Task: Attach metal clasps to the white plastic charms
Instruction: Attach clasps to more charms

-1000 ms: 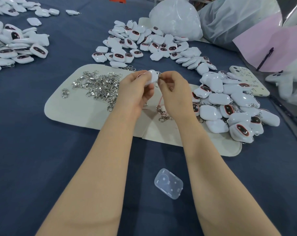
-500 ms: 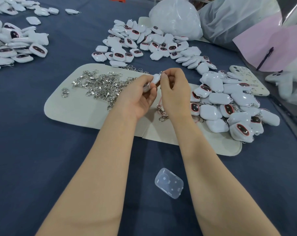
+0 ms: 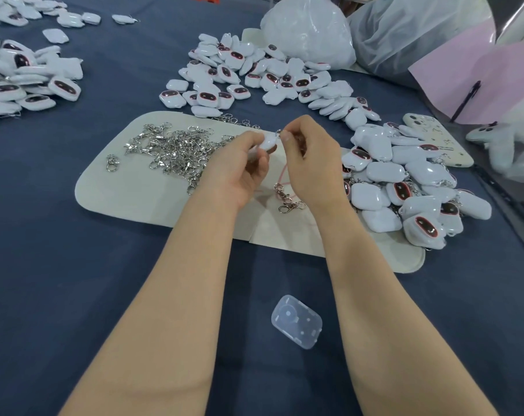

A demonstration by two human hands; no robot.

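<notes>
My left hand [image 3: 239,166] grips a white plastic charm [image 3: 268,142] above the cream mat [image 3: 128,190]. My right hand [image 3: 308,163] pinches a small metal clasp [image 3: 280,133] at the charm's top edge; most of the clasp is hidden by my fingertips. A heap of loose silver clasps [image 3: 176,151] lies on the mat to the left of my hands. Below my right hand, a clasp on a pink cord [image 3: 287,199] rests on the mat. A pile of white charms with clasps [image 3: 404,187] sits at the mat's right end.
Another pile of white charms [image 3: 254,76] lies beyond the mat, and more [image 3: 23,82] at the far left. A clear plastic case [image 3: 296,321] lies on the blue cloth near me. White bags [image 3: 311,28], pink sheets [image 3: 471,70] and a phone case [image 3: 434,136] stand at the right.
My left hand has turned the charm and opened its palm towards me. My right hand has shifted slightly, staying pinched at the charm's top edge.
</notes>
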